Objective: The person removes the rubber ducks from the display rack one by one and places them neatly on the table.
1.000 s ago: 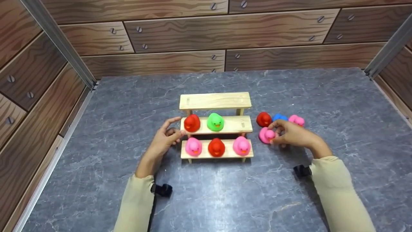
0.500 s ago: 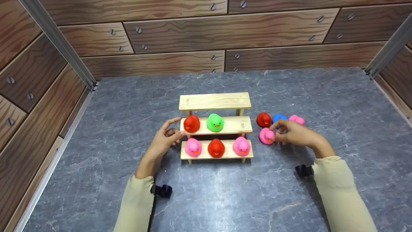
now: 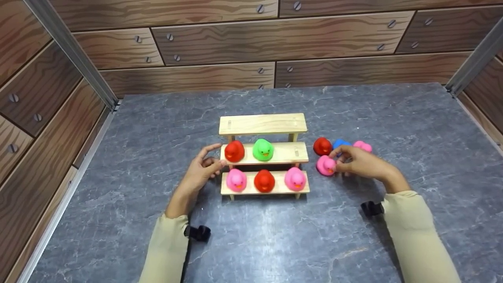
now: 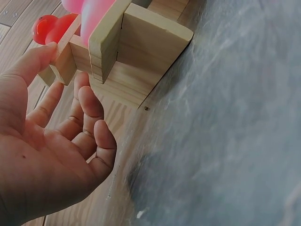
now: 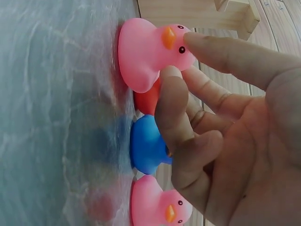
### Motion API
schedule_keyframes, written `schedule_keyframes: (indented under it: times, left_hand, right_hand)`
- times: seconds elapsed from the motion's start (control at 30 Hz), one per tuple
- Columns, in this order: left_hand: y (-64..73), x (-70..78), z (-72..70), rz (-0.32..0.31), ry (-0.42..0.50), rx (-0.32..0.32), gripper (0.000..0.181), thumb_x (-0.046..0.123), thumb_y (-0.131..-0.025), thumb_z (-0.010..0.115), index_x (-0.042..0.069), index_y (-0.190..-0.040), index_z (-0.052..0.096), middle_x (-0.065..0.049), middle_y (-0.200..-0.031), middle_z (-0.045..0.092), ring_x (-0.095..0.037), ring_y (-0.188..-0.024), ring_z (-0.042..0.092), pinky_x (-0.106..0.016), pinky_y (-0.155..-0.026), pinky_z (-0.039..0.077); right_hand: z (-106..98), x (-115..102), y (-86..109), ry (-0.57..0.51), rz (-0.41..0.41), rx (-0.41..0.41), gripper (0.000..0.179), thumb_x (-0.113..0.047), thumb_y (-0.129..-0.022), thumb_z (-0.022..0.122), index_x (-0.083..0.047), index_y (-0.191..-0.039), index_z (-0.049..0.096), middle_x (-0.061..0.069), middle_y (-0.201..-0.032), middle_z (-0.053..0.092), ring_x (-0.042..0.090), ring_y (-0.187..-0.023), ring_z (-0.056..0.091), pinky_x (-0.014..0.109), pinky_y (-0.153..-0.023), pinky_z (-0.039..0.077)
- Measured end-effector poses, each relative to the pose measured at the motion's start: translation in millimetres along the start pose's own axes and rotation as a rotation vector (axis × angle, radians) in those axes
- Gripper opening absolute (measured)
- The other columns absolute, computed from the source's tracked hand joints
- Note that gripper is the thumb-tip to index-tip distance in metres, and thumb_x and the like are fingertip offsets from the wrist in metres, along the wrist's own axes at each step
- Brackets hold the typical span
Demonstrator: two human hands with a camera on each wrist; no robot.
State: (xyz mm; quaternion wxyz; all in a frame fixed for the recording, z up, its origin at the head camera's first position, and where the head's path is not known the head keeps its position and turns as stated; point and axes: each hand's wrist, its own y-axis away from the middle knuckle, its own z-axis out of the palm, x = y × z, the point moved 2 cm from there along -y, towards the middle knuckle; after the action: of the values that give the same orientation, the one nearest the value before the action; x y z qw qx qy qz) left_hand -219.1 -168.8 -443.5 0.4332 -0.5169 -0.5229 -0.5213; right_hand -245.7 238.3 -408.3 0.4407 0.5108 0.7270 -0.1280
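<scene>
A three-step wooden shelf stand (image 3: 262, 124) stands mid-table. My left hand (image 3: 200, 169) holds the left end of its middle step, thumb at the front corner and index finger at the back one. To the right of the stand, my right hand (image 3: 355, 163) pinches a pink rubber duck (image 3: 324, 165) by the head. In the right wrist view this duck (image 5: 138, 54) sits at the table surface, the thumb on one side of its head and fingers on the other. Close behind it are a red duck (image 3: 322, 146), a blue duck (image 3: 340, 144) and another pink duck (image 3: 363, 146).
The middle step carries a red duck (image 3: 234, 151) and a green duck (image 3: 263, 149). On the lowest step sit a pink duck (image 3: 236, 180), a red duck (image 3: 264, 181) and another pink duck (image 3: 295, 179). Wood-patterned walls (image 3: 220, 43) border the grey marbled table (image 3: 137, 137).
My right hand has shifted very slightly to the right at the pink duck's head. The left hand and the stand have stayed where they were.
</scene>
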Motion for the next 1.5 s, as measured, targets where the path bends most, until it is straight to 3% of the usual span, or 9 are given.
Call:
schedule_keyframes:
  times: [0.4, 0.97, 1.2, 1.5]
  left_hand:
    - [-0.6, -1.1, 0.2, 0.008, 0.004, -0.015, 0.054, 0.009, -0.089, 0.067, 0.014, -0.139, 0.047, 0.004, -0.076, 0.06, -0.01, -0.066, 0.051, -0.022, -0.061, 0.041]
    - [-0.4, -0.9, 0.5, 0.002, 0.008, -0.005, 0.055, 0.008, -0.088, 0.067, 0.013, -0.139, 0.047, 0.003, -0.076, 0.059, -0.011, -0.066, 0.051, -0.021, -0.062, 0.041]
    - [-0.9, -1.7, 0.3, -0.001, 0.006, -0.008, 0.054, 0.011, -0.089, 0.068, 0.016, -0.138, 0.048, 0.003, -0.076, 0.059, -0.011, -0.066, 0.051, -0.023, -0.062, 0.04]
    - [-0.9, -1.1, 0.1, -0.001, 0.008, -0.002, 0.054, 0.009, -0.088, 0.068, 0.015, -0.138, 0.048, 0.004, -0.076, 0.06, -0.011, -0.065, 0.051, -0.022, -0.061, 0.04]
  right_hand:
    - [-8, -14, 9.3, 0.002, -0.021, 0.065, 0.04, -0.013, -0.09, 0.064, 0.004, -0.124, 0.052, 0.009, -0.093, 0.056, 0.015, -0.072, 0.056, 0.027, -0.065, 0.05]
    - [3, -38, 13.3, -0.115, -0.098, 0.116, 0.045, -0.019, -0.091, 0.067, 0.0, -0.129, 0.05, 0.009, -0.103, 0.053, 0.01, -0.089, 0.057, 0.023, -0.071, 0.05]
    - [9, -45, 12.3, -0.179, -0.116, 0.132, 0.047, -0.018, -0.091, 0.067, 0.003, -0.128, 0.049, 0.006, -0.099, 0.052, 0.008, -0.086, 0.058, 0.023, -0.072, 0.05]
    - [16, -54, 12.0, -0.211, -0.153, 0.14, 0.047, -0.016, -0.09, 0.068, 0.003, -0.128, 0.049, 0.007, -0.098, 0.051, 0.008, -0.086, 0.059, 0.019, -0.065, 0.047]
